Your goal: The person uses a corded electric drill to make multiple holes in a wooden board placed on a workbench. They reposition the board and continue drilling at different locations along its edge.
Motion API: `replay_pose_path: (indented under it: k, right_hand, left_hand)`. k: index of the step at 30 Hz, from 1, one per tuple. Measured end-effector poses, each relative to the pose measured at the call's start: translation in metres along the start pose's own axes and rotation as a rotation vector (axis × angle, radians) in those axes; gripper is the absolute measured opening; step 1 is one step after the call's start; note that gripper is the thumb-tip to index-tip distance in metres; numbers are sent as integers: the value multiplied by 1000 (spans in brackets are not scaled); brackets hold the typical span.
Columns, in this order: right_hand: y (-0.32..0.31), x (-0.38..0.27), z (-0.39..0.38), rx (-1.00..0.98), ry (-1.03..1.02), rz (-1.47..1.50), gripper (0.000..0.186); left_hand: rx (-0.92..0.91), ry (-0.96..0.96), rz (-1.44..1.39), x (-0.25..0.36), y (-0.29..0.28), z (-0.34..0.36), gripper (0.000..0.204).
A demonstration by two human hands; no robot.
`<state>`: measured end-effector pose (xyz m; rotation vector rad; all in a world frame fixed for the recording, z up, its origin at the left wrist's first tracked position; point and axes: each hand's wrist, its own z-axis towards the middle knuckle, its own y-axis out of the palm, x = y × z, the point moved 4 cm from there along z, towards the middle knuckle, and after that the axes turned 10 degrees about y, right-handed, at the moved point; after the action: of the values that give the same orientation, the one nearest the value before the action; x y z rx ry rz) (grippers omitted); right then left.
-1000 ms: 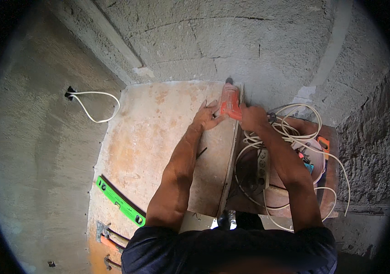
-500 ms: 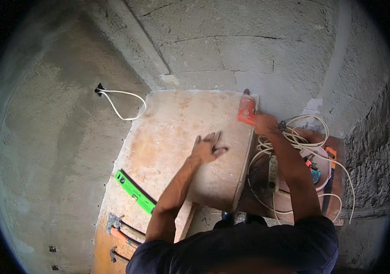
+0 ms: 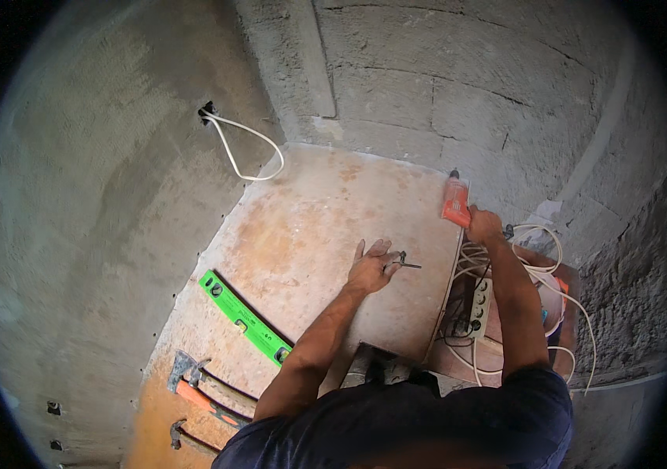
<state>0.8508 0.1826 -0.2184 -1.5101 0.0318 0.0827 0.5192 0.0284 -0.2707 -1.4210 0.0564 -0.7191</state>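
My right hand [image 3: 485, 226] is wrapped round the grip of an orange-red power drill [image 3: 456, 201] at the right edge of a stained, pale board [image 3: 325, 195]. The drill's dark chuck points toward the far wall. Over the middle of the board, my left hand [image 3: 372, 268] has its fingers spread. A small dark metal piece shaped like a chuck key [image 3: 406, 264] is at its thumb; whether they touch, I cannot tell.
A green spirit level [image 3: 245, 316] lies at left. Nearer me are a hatchet with an orange handle [image 3: 202, 400] and hammers. A white power strip [image 3: 479, 308], coiled cable [image 3: 540, 266] and a tub [image 3: 554, 305] sit at right. White wire [image 3: 271, 172] loops from the left wall.
The view has shifted, moving the scene about. The chuck-key-like piece now shows beside my left thumb, where I could not make it out before. The drill stays in my right hand.
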Motion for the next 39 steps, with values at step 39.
replay_pose_path:
  k: [39]
  right_hand:
    - [5,-104,-51,-19,-34,26,51]
  left_hand:
    - [276,-125,-329,-23,-34,91,78]
